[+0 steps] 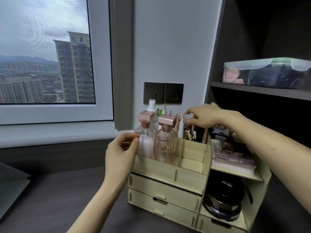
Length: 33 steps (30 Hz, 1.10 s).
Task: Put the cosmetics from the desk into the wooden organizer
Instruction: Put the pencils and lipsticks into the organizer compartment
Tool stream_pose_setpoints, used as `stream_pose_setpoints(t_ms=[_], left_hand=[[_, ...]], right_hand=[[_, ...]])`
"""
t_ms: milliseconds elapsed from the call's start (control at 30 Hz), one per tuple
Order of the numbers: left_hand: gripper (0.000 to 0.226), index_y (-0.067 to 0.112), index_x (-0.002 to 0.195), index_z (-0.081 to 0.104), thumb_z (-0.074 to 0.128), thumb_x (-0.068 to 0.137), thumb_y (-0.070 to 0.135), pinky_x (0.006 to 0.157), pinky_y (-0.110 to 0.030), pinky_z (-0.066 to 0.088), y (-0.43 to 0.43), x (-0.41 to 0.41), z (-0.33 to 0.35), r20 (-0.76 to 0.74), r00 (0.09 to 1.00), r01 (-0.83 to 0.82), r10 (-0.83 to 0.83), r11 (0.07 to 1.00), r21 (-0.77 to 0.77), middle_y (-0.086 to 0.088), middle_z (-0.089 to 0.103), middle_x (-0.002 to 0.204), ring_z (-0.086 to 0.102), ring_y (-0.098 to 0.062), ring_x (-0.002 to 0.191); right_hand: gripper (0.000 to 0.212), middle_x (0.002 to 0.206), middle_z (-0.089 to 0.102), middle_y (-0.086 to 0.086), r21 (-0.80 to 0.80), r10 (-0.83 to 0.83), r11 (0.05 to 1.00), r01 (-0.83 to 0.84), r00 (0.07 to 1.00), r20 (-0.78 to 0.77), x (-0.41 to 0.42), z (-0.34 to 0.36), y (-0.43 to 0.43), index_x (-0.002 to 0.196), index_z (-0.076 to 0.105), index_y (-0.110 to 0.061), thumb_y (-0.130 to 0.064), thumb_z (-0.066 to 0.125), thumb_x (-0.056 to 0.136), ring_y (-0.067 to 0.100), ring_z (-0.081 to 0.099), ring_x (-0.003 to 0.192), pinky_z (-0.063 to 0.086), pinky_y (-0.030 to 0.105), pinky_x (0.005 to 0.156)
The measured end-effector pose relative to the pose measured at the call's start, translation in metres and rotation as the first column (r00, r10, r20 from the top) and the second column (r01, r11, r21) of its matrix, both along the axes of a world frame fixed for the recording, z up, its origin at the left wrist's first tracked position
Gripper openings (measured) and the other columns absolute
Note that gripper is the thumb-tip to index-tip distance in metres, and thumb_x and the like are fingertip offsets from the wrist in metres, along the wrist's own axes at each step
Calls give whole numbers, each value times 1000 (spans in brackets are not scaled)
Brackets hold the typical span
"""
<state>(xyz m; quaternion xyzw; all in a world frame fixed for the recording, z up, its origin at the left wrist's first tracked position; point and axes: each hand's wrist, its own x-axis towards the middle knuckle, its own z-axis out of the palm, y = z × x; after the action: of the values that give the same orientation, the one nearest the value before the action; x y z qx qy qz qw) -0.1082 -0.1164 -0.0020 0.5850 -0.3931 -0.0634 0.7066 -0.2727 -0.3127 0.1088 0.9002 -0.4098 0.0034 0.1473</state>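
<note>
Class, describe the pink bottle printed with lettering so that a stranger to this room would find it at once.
Find the wooden organizer on the desk under the wall sockets. Two pink bottles with rose-gold caps stand in its top left compartment. Yours is the left bottle, beside the left hand: it has milky contents and lettering down its side, while the right bottle is clear.

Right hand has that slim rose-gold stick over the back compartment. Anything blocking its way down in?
Partly. The right hand pinches the rose-gold stick above the organizer slot already crowded with upright pens and tubes. Nothing visible covers the opening.
</note>
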Motion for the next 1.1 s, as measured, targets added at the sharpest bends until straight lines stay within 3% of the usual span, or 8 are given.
stream_pose_setpoints(t_ms=[67,133,267,367,467,600,900,1100], left_hand=[[16,25,79,70,61,84,13,71,-25,46,1,2,-1,-3,1000,0,0,1000,0,6,70,77,62,-10,75],[15,24,81,70,61,84,13,69,-29,47,1,4,-1,-8,1000,4,-4,1000,-3,4,70,79,63,-14,76],[15,22,80,70,61,84,11,69,-29,47,1,6,0,-10,1000,-4,4,1000,-15,1,71,77,63,-16,74],[14,21,80,70,61,84,12,69,-31,48,0,6,-1,-13,1000,-2,2,1000,0,0,71,78,63,-17,75],[14,23,80,70,62,83,12,71,-32,48,0,7,-2,-5,1000,-13,13,1000,15,3,71,78,63,-16,75],[14,23,81,71,61,83,13,71,-32,49,-2,8,-2,4,1000,-2,2,1000,25,3,71,78,64,-15,76],[16,25,78,71,61,83,13,65,-29,45,-6,11,-4,-4,1000,-16,16,1000,19,4,70,74,61,-11,70],[18,25,75,70,61,82,12,63,-28,47,-6,14,-2,4,1000,-26,26,999,21,11,70,71,59,2,61]], right_hand=[[43,126,58,-1,-121,134,986,-113,973,187,-3,0,1,127,49,-32,-54,42,90,24,47,119,30,44,102],[34,123,60,-6,-117,249,967,-226,936,249,-3,0,5,118,56,-34,-50,47,89,19,48,114,32,42,98],[27,111,63,-13,28,321,945,-324,943,91,1,-6,14,108,62,-38,-46,59,83,13,49,107,34,37,95],[18,103,61,-14,-47,334,940,-337,940,-63,4,-15,12,88,65,-32,-48,61,80,11,48,102,32,36,97],[3,101,66,-13,-109,327,938,-330,944,-38,3,-12,2,84,65,-31,-33,63,84,11,52,100,34,33,97],[16,107,70,-13,4,273,962,-274,958,92,-1,-5,-4,90,73,-31,-19,66,83,9,61,99,46,29,89],[16,112,70,0,224,59,964,-142,938,341,-14,12,-19,94,76,-10,-17,72,80,14,62,105,46,35,97],[10,83,68,-4,267,16,953,-142,905,425,-8,14,-23,78,69,-16,-7,72,76,14,61,83,46,22,69]])
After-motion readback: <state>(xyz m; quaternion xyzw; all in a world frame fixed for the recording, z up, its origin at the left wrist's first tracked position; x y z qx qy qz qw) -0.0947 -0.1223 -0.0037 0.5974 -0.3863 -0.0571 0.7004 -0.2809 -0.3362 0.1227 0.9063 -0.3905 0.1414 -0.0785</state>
